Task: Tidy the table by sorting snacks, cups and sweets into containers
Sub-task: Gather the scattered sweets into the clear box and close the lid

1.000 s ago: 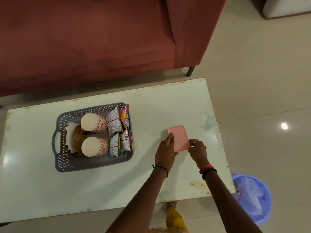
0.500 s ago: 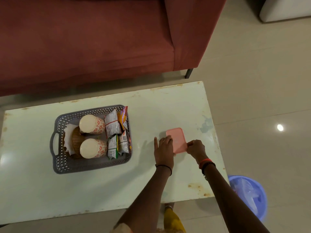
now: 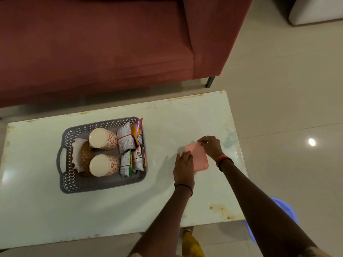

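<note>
A flat pink box (image 3: 199, 158) with its lid on lies on the right part of the white table (image 3: 167, 123). My left hand (image 3: 183, 168) presses flat on its near left side. My right hand (image 3: 210, 145) pinches the box's far right corner. On the left of the table stands a grey plastic basket (image 3: 104, 184). It holds two floral cups (image 3: 103, 138) on their sides, several snack packets (image 3: 129, 145) and a small wicker holder (image 3: 85, 154) with white paper.
A red sofa (image 3: 111, 43) runs along the far side of the table. A blue bin (image 3: 285, 210) with a plastic liner stands on the tiled floor at the table's near right corner, mostly hidden by my right arm.
My right hand has moved from the pink box's near right edge to its far right corner. My left hand has stayed on the box's left side. The camera has shifted slightly.
</note>
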The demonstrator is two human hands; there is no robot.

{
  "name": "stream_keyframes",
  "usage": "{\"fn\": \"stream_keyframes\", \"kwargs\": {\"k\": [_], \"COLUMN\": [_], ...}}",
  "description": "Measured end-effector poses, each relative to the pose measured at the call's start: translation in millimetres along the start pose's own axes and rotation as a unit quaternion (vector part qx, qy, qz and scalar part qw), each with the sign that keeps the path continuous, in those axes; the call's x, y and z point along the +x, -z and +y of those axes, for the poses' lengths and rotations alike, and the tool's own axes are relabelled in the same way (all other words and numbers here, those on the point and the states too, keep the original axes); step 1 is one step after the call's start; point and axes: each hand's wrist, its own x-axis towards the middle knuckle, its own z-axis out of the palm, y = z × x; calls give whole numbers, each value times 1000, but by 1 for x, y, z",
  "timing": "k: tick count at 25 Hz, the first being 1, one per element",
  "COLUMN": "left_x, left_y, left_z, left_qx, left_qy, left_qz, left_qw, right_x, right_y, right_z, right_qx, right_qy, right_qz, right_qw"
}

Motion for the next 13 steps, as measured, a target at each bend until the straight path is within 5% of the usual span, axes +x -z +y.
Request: {"fn": "stream_keyframes", "kwargs": {"k": [7, 13], "left_x": [-4, -13], "left_y": [4, 7], "left_z": [-4, -13], "left_qx": [-32, -91], "left_qy": [11, -16], "left_qz": [-14, -33], "left_qw": [999, 995], "right_x": [-9, -39], "right_y": [-5, -11], "right_z": [8, 36], "right_qx": [47, 50], "right_qy": [-32, -75], "right_qz": [46, 10], "right_qw": [997, 996]}}
